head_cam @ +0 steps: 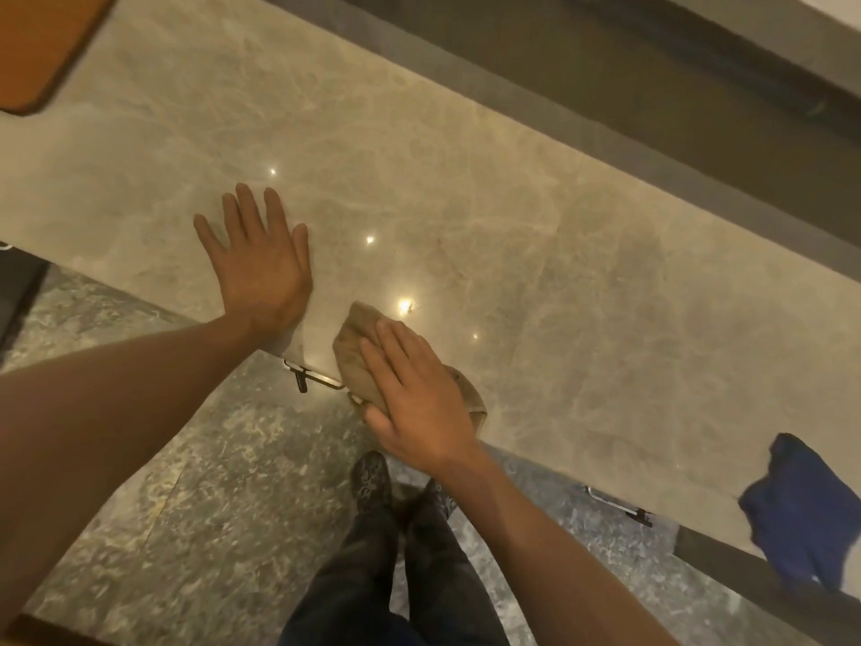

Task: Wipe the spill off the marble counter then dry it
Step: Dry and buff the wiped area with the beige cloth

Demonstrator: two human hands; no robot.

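Right hand (419,394) flat, pressing crumpled tan cloth (354,347) onto beige marble bench (512,226) for wiping; left hand (261,268) splayed empty, bracing. Spill possibly gone, glare obscures.

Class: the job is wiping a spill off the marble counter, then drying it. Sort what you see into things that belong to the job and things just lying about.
Belongs to the job:
marble counter
tan cloth, pressed flat under the right hand
left hand, flat on the counter
blue cloth, probably for drying

Just lying about:
orange mat
drawer handles
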